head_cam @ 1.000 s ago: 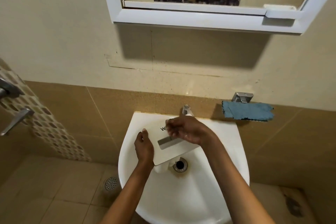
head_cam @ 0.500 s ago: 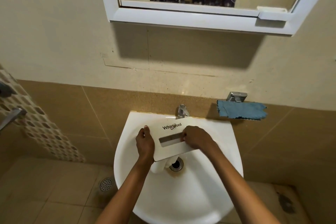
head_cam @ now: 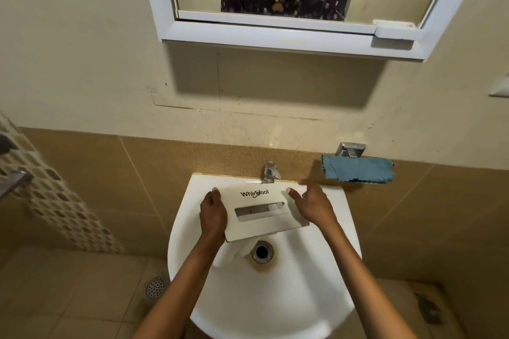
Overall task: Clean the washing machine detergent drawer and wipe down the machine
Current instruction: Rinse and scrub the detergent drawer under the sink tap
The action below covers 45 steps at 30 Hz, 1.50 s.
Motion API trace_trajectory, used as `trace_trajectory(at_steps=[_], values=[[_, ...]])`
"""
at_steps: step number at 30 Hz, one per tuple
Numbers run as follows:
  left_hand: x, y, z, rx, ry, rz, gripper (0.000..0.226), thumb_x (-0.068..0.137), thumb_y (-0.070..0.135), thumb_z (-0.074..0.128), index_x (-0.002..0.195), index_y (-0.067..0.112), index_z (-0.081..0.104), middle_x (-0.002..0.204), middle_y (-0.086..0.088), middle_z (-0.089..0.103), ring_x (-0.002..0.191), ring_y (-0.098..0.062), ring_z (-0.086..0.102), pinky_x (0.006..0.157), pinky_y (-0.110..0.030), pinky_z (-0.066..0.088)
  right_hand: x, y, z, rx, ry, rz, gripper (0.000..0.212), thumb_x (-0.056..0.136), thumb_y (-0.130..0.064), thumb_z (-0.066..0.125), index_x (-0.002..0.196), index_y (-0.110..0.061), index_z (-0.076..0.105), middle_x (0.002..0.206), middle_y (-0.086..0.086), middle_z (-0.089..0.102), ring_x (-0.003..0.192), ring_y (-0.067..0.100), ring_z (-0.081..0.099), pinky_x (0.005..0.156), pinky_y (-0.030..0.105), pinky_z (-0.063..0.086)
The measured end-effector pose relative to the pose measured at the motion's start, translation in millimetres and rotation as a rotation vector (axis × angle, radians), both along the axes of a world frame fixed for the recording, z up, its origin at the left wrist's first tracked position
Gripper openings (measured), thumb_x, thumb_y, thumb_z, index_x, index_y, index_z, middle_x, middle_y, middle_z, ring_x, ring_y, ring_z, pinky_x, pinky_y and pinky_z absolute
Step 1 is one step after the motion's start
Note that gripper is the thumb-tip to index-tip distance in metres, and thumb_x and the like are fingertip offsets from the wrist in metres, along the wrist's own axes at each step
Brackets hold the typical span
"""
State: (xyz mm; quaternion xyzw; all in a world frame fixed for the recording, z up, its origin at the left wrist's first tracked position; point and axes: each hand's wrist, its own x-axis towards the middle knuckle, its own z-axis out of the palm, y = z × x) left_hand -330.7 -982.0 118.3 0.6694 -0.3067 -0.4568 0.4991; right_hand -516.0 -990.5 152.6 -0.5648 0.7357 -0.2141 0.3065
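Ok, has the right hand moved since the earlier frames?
Yes. The right hand was just below the tap; it has slid right along the drawer, away from the tap, and is now at the drawer's right end.

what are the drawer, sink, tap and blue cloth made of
The drawer: white plastic by the look, smooth matte panel with a printed logo and a moulded slot. The sink: likely glazed ceramic, glossy white with soft highlights. The tap: polished metal, bright reflections. The blue cloth: soft fabric, perhaps microfibre, with a wavy stitched edge.
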Motion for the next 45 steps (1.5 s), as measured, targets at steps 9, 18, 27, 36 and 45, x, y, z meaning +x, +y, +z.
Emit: trace_trajectory(at_steps=[9, 18, 27, 36, 45], values=[[12, -14, 42, -0.137, -0.056, -0.161, 0.035, 0.101, 0.025, 0.03, 0.081, 0.008, 0.053, 0.075, -0.005, 0.057, 0.073, -0.022, 0.055, 0.061, -0.029, 0.042, -23, -13, 10, 0.224, -0.534, -0.12, 0.05, 0.097, -0.048, 0.038, 0.119, -0.005, 0.051, 0.074, 0.007, 0.057, 0.055, 0.019, 0.05, 0.05, 0.025, 0.04], [16, -10, 92, -0.34, -0.112, -0.416, 0.034, 0.102, 0.025, 0.032, 0.071, 0.034, 0.043, 0.072, 0.02, 0.046, 0.045, 0.026, 0.046, 0.045, 0.007, 0.032, -15, 5, 11, 0.577, -0.955, -0.022, 0.045, 0.093, -0.036, 0.042, 0.063, -0.012, 0.066, 0.055, 0.006, 0.066, 0.047, 0.017, 0.063, 0.05, 0.019, 0.051], [54, 17, 80, -0.361, -0.162, -0.523, 0.027, 0.1, 0.025, 0.032, 0.082, 0.034, 0.051, 0.063, 0.03, 0.063, 0.062, 0.014, 0.058, 0.062, -0.01, 0.045, 17, -5, -3, 0.458, -1.101, -0.07, 0.057, 0.097, -0.006, 0.033, 0.044, -0.008, 0.052, 0.029, 0.001, 0.042, 0.022, 0.011, 0.039, 0.033, 0.007, 0.03], [94, 5, 41, 0.048, 0.043, -0.7, 0.08, 0.06, 0.089, 0.024, 0.076, 0.016, 0.05, 0.068, -0.005, 0.053, 0.058, -0.016, 0.045, 0.055, -0.024, 0.037, 39, -8, -12, 0.14, -0.598, 0.194, 0.067, 0.094, 0.005, 0.038, 0.148, -0.026, 0.013, 0.138, 0.004, 0.044, 0.105, 0.014, 0.051, 0.085, 0.02, 0.046], [78, -29, 31, 0.006, -0.223, -0.513, 0.083, 0.058, 0.066, 0.068, 0.125, 0.024, 0.042, 0.113, 0.001, 0.062, 0.104, -0.016, 0.06, 0.092, -0.036, 0.05, 45, 13, -60, -0.18, -0.47, 0.286, 0.078, 0.083, 0.016, 0.041, 0.142, -0.026, 0.013, 0.146, -0.01, 0.026, 0.136, 0.01, 0.028, 0.111, 0.026, 0.029]])
